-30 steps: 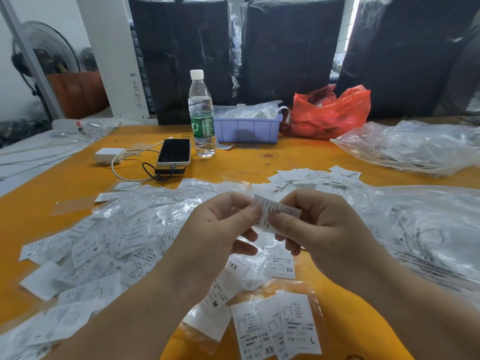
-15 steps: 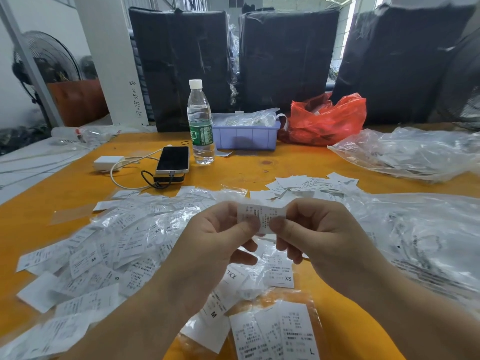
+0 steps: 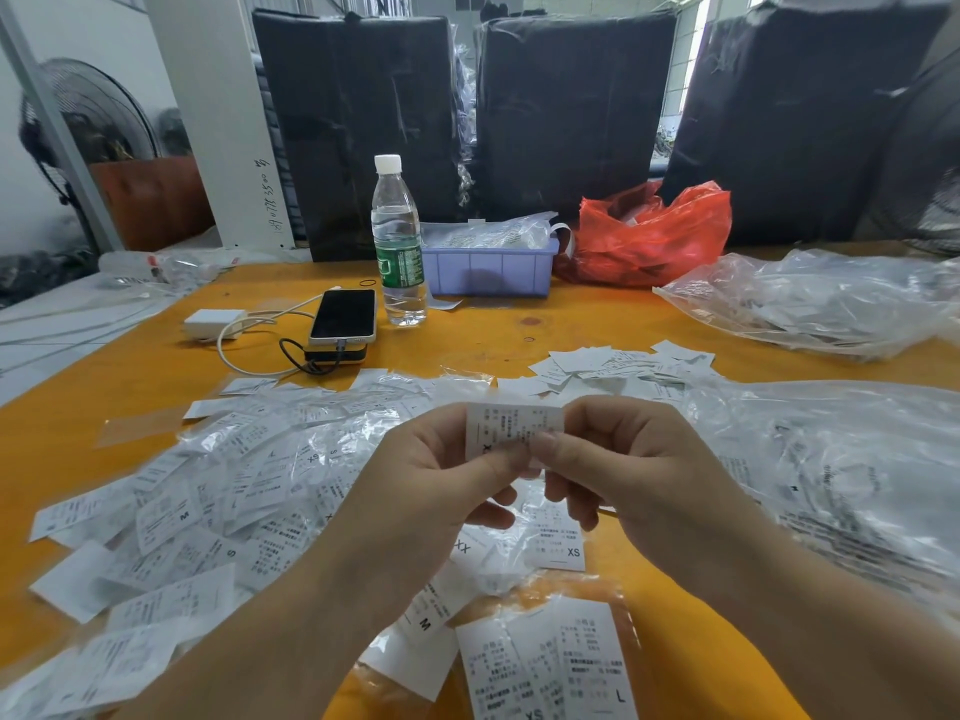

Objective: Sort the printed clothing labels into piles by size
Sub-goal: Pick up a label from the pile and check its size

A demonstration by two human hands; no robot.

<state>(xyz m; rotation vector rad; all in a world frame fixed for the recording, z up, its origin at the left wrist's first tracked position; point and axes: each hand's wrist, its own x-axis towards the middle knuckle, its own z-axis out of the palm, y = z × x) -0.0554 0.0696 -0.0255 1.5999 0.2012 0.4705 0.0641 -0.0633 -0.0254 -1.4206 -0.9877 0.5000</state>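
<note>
I see labels (image 3: 218,517) spread in a loose heap toward the left edge of the table (image 3: 104,407), many under clear film; sizes M, S and XS read on a few. Farther back on that side lie a white charger (image 3: 213,323), a phone (image 3: 344,317) on a dark pack, and a bottle (image 3: 399,241) standing upright just beside a tray (image 3: 488,272).

At centre, above the near half of the table, the left hand (image 3: 426,491) and right hand (image 3: 639,470) pinch one label (image 3: 511,431) between thumbs and forefingers, both clamped on it, clear of the surface. An X shows at its lower left.

Below the hands, labels marked XS and L lie at the near edge.

A second pile (image 3: 623,363) sits right of centre. A red bag (image 3: 649,236) rests toward the far edge, and clear bags (image 3: 831,298) lie toward the right edge.
</note>
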